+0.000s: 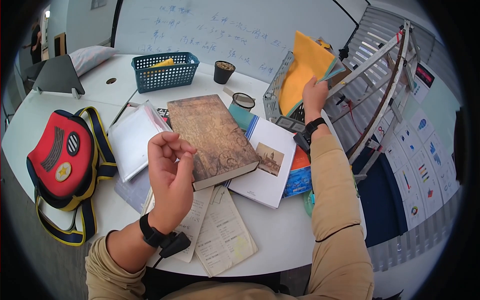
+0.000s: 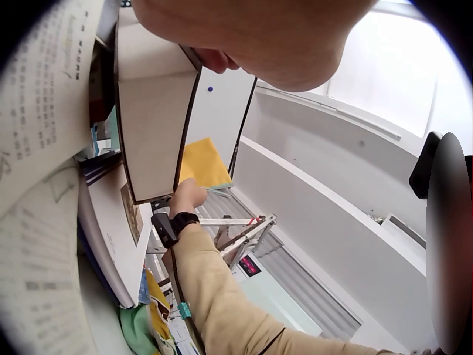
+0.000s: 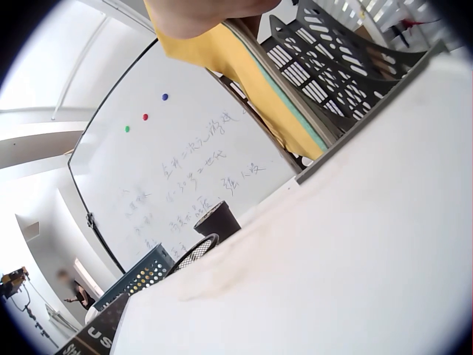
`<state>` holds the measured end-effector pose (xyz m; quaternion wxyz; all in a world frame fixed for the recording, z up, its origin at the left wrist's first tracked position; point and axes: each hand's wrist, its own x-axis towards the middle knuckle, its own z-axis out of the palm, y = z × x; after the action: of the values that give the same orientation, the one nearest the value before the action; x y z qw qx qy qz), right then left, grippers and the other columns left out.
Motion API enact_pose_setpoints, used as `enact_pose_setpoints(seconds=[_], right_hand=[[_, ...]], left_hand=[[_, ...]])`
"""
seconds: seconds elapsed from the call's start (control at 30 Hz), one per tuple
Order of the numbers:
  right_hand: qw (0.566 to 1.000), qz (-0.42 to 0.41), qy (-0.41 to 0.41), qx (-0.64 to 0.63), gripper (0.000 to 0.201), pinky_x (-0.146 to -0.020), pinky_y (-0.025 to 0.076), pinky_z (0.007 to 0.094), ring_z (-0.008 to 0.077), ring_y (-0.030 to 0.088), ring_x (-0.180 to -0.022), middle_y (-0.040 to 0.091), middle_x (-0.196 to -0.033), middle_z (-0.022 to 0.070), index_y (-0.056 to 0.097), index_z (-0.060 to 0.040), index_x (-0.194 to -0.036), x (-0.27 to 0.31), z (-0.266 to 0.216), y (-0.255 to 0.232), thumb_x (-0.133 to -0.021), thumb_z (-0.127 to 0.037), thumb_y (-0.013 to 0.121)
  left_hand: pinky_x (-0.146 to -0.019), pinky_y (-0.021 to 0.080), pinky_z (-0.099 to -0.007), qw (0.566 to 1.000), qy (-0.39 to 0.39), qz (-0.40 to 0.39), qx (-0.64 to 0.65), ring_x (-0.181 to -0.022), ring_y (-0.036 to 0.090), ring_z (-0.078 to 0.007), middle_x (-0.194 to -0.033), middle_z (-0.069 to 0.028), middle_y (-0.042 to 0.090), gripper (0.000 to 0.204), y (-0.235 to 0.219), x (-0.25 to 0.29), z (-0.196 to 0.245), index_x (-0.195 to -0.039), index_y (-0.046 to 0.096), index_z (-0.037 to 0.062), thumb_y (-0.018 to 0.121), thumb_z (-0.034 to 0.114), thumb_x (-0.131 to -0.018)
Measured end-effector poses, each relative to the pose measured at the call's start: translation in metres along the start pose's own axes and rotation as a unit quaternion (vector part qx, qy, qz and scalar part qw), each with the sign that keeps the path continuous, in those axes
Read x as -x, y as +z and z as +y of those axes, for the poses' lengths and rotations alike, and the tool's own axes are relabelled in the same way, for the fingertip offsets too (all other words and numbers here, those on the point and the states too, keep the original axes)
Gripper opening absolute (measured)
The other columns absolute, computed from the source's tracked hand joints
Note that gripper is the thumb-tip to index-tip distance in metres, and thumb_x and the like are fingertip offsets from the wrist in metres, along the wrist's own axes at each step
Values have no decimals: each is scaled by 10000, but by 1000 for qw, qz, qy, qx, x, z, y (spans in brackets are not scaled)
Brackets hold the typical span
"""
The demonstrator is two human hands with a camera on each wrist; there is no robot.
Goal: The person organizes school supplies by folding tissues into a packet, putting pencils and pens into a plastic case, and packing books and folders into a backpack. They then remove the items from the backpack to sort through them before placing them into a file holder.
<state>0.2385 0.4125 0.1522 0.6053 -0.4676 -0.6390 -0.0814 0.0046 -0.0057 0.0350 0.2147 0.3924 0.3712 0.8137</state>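
At the right of the head view, my right hand (image 1: 315, 97) grips the edge of a yellow folder (image 1: 302, 67) with teal sheets behind it. The folder stands upright at a grey slotted file rack (image 1: 274, 97), its lower edge within the rack. My left hand (image 1: 171, 175) is raised with loosely bent fingers and holds nothing. It overlaps the left edge of a thick brown hardcover book (image 1: 212, 132) in the head view. That book lies partly on a white book (image 1: 250, 187) with a building picture on its cover.
Left on the table are a red bag (image 1: 62, 160) and a clear plastic folder (image 1: 132, 142). Old printed papers (image 1: 222, 240) lie in front. Behind stand a teal basket (image 1: 167, 77), a black pot (image 1: 223, 73) and a mesh cup (image 1: 243, 101). A ladder (image 1: 385, 100) stands at the right.
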Motion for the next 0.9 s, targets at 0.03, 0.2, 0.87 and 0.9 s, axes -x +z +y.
enact_pose_setpoints(seconds=[0.03,0.2,0.87,0.9], right_hand=[[1000,5,-5,8,360,-979,575,612,567,732,-1152,779,-1164,365,684,87,-1235,-1,2,2,-1116,-249,634],[998,5,-16,60,346,-969,584,634,575,735,-1108,786,-1162,352,675,49,-1267,-3,-12,-9,-1108,-250,605],[980,-157,39,117,628,-1006,598,568,529,761,-1164,806,-1125,349,799,64,-1106,1,-2,-12,-1058,-555,705],[981,-157,38,103,633,-998,600,568,531,764,-1147,810,-1122,340,787,69,-1110,1,0,-16,-1059,-557,707]], left_hand=[[-641,468,-194,1000,-1,1,1,-831,543,-41,-1210,-47,655,406,0,0,0,-1472,466,72,575,-38,-1097],[-639,469,-188,1000,-3,6,6,-828,547,-37,-1207,-43,656,411,0,-1,0,-1473,465,72,575,-43,-1094],[-891,481,-259,999,7,21,-27,-1065,594,-101,-1199,-52,656,419,-3,-1,0,-1451,471,68,574,-62,-1067],[-890,482,-262,999,8,24,-30,-1066,595,-100,-1193,-50,660,419,-3,-1,-1,-1451,475,71,578,-56,-1066]])
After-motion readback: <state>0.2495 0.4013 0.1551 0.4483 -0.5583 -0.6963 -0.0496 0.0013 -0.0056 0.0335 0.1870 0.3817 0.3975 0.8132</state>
